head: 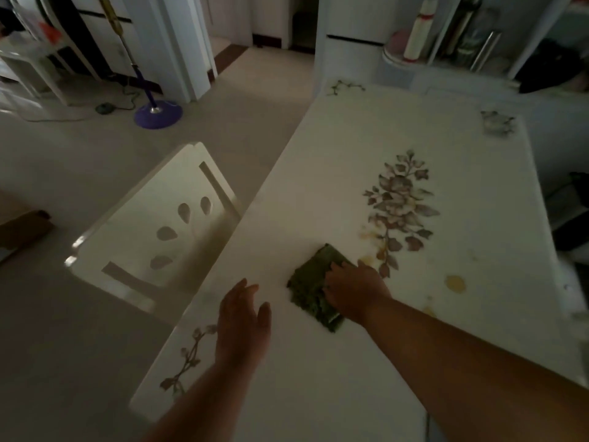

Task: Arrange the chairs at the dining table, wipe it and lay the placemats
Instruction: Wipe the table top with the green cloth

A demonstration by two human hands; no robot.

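Here, pressing down flat on the white floral worktop [318, 173], beside a white chair [149, 231]: right hand [357, 290], fingers spread atop the green cloth [314, 290]; left hand [242, 320] hovering open, holding nothing; yellowish stains [455, 283] nearby.

Tabletop [318, 193] bare beyond cloth [314, 291]; chair [153, 231] tight against left edge.

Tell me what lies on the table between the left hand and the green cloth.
Nothing: the head view shows bare table between left hand and green cloth.

Bare forearms (no sleeves visible)
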